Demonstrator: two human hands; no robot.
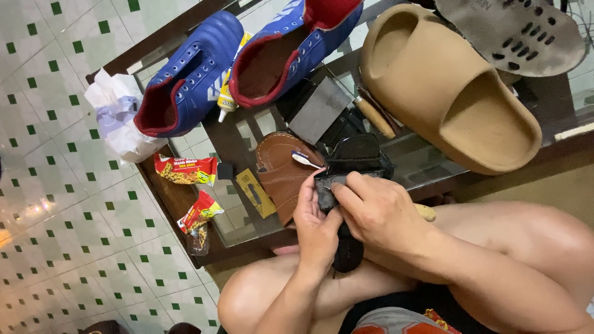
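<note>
Head view shows your left hand [317, 226] and right hand [375, 210] both pinching the black sandal [349, 164] over your knees, so keep thumbs firm on its strap edge.

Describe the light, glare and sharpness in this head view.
Head view: even, soft light with faint shadows; a bright glare patch on the floor tiles at left, and reflections streak the glass table. The blue shoes and tan slide look sharp, while the hands on the black sandal look slightly soft.
</note>
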